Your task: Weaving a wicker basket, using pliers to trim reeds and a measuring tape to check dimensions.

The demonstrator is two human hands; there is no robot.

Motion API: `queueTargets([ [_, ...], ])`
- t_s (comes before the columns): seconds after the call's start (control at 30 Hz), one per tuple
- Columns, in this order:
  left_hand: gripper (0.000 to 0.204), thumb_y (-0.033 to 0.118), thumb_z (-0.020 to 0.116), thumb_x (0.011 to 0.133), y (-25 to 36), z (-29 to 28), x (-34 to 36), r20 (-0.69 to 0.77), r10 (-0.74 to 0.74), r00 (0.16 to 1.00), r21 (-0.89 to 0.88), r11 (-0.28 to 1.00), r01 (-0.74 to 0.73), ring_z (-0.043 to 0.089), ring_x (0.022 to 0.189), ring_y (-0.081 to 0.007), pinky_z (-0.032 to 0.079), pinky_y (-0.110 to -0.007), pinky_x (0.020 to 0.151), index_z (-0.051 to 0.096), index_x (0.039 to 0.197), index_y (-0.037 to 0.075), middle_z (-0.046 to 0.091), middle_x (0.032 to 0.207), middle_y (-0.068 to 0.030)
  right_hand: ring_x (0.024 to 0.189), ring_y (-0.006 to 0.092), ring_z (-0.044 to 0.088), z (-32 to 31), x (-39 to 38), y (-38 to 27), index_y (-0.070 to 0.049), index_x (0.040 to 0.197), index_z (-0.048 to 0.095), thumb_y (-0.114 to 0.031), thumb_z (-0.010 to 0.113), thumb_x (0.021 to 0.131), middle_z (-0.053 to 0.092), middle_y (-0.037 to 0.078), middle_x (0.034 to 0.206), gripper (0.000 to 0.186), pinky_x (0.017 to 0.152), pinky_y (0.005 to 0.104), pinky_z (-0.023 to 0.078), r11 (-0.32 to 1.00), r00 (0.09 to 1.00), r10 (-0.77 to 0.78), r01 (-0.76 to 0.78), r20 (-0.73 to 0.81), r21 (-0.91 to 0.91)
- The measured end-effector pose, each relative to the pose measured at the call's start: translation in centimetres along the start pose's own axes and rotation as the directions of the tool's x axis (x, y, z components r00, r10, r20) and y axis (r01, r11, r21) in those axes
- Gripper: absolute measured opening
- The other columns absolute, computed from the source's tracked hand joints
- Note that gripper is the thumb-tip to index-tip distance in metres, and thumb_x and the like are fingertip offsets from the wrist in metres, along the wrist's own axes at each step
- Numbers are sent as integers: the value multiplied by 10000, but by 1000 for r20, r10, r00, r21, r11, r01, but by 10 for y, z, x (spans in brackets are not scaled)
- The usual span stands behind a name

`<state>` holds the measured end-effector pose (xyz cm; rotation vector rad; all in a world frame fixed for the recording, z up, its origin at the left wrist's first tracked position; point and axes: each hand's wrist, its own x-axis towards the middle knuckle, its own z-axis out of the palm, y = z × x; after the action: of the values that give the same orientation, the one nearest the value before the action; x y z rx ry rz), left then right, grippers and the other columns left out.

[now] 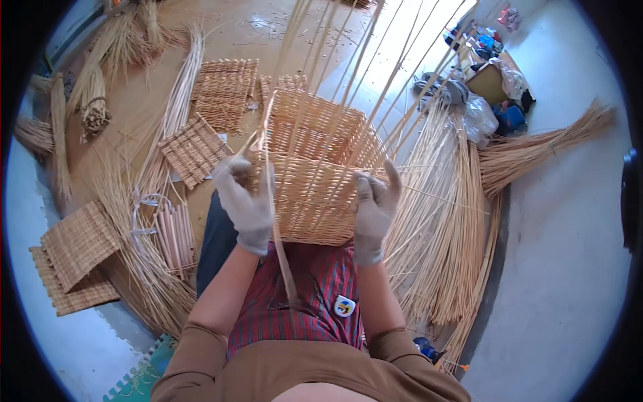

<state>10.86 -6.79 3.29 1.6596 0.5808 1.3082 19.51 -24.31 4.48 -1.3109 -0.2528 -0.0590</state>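
A square wicker basket (311,201) is held above my lap, its opening facing up and away from me. Long uncut canes (365,60) rise from its rim toward the far side. My left hand (246,201), in a pale grey glove, is curled at the basket's near left corner; some of its fingers are blurred or hidden. A pale flat strip (284,268) hangs down beside that hand over the basket's front. My right hand (375,211), gloved too, pinches the near right corner at the rim, with one finger raised.
Woven square panels (224,87) lie on the floor ahead and to the left, with two more panels (82,246) further left. Bundled canes (445,234) spread at my right. A bundle of short peeled sticks (175,234) lies left. Plastic bags (479,117) and clutter stand at the far right wall.
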Motion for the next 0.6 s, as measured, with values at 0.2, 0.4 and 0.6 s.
queueTargets([
  [0.2, 661, 302, 753, 887, 42, 29, -19, 622, 200, 757, 340, 802, -491, 584, 1190, -381, 467, -490, 977, 519, 1497, 198, 495, 1428, -222, 791, 135, 736, 29, 55, -37, -124, 1323, 655, -56, 739, 918, 778, 91, 994, 419, 660, 281, 560, 535, 773, -558, 612, 300, -582],
  [0.4, 480, 159, 746, 888, 28, 15, -18, 483, 293, 825, 12, 940, -341, 644, 1065, -340, 515, -452, 905, 624, 1352, 146, 527, 1376, -188, 890, 227, 737, 41, 36, -34, -61, 1224, 701, -11, 717, 927, 755, 121, 1067, 301, 736, 345, 589, 636, 826, -545, 521, 146, -569],
  [0.6, 376, 186, 772, 924, -12, -15, 17, 169, -17, 986, -86, 996, 32, 607, 1016, -221, 514, -335, 902, 646, 1238, 21, 597, 1181, -101, 823, 266, 747, 54, -48, -39, -62, 1202, 730, -72, 792, 840, 758, 94, 899, 368, 751, 352, 592, 684, 669, -335, 657, 664, -316],
])
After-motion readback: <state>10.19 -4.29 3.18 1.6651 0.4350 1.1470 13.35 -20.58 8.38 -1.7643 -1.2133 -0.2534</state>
